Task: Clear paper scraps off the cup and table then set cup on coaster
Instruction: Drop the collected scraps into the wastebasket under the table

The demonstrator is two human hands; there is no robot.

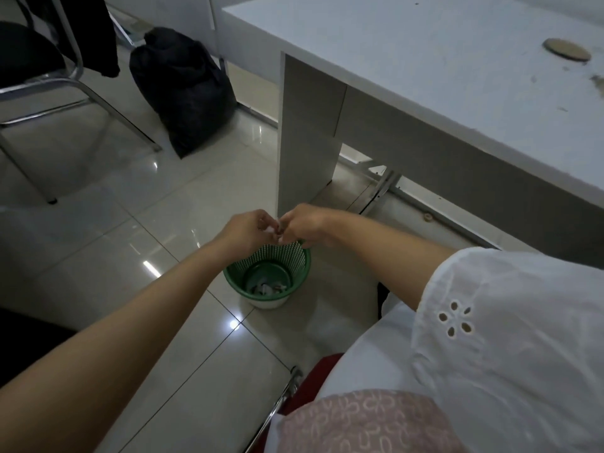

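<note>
White paper shows as a small fleck where the two hands meet: a paper scrap (270, 230) sits among the curled fingertips of the left hand (248, 228), which close round it. The right hand (304, 225) comes in from the opposite side with its fingertips bunched together and touching the same spot. Whether they also pinch the scrap cannot be told, as the fingers overlap there. Both hands are raised off the floor, knuckles toward the camera, wrists angled inward.

Directly beneath the fingertips stands a green basket (302, 256) with perforated walls and a pale base, upright on the tiled floor (98, 223). The scrap is above the far part of its rim, not in contact with it. Discarded scraps (266, 289) lie at the bottom of the basket.

Both forearms are bare; a white embroidered sleeve (490, 322) covers the right upper arm.

Just behind the hands is the panel leg of a white table (425, 60). A round, tan coaster (567, 50) lies flat near the top's far right part, well apart from the hands. The surface near it shows small specks, too small to identify.

To the left stand a metal-framed chair (49, 83) and, beside it, a black bag (183, 86) on the floor.
</note>
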